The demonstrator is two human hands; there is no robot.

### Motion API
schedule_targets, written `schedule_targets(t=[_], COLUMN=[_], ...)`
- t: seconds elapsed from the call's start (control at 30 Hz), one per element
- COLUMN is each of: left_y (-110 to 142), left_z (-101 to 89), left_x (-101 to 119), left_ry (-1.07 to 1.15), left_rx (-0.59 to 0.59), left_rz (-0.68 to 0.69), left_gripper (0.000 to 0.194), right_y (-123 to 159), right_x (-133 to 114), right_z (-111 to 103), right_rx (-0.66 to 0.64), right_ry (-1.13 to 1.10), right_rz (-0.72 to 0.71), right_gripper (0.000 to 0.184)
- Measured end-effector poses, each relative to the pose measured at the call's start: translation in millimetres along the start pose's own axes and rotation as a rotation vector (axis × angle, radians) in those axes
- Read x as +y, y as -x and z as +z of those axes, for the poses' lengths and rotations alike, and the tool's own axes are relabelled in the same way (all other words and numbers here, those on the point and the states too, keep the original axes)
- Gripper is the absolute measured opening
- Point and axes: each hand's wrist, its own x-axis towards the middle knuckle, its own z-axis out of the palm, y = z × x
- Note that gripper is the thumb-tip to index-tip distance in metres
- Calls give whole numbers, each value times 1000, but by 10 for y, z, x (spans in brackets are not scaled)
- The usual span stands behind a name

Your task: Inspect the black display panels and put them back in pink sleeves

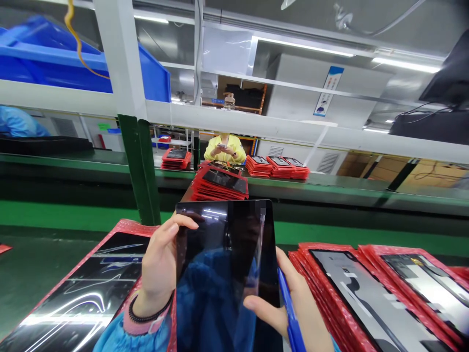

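- I had the black glass-faced tablet (223, 278) raised between the hands, its long axis nearly upright, top edge pointing away from the camera.
- The left hand (159, 264) gripped its left edge; the right hand (306, 313) held its lower right edge, with a blue pen (288, 310) clenched alongside.
- Stacked tablets in red bubble-wrap sleeves (366, 298) lay right on the green counter (36, 278); a single sleeved tablet (84, 288) lay left, beneath the left wrist.

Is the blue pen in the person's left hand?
No, the blue pen is in the right hand, while the left hand holds the edge of the dark tablet.
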Motion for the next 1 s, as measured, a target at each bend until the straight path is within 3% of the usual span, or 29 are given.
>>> schedule_targets(t=[0.13, 0.2, 0.3, 0.43, 0.53, 0.6, 0.73, 0.87, 1.0], left_y=[-8, -13, -10, 38, 81, 97, 106, 124, 151], left_z=[4, 3, -11, -65, -105, -110, -68, -22, -29], left_x=[-12, -27, -57, -103, -134, -142, -116, -92, -127], left_ry=[-36, -75, -143, -203, -263, -278, -244, -202, -238], left_rx=[11, 8, -17, -50, -100, -129, -129, -133, -142], left_rz=[58, 93, 153, 261, 330, 369, 426, 467, 479], left_gripper=[15, 8, 6, 8, 13, 15, 15, 18, 19], right_y=[46, 47, 36, 35, 24, 15, 21, 17, 3], right_x=[125, 154, 122, 96, 173, 237, 296, 284, 319], right_z=[132, 197, 226, 150, 103, 110, 178, 181, 96], right_rx=[237, 329, 284, 246, 281, 349, 516, 558, 608], right_ry=[246, 343, 431, 351, 336, 318, 229, 221, 427], right_rz=[-264, -395, -528, -528, -647, -704, -658, -699, -783], right_gripper=[98, 95, 78, 66, 47, 47, 36, 33, 37])
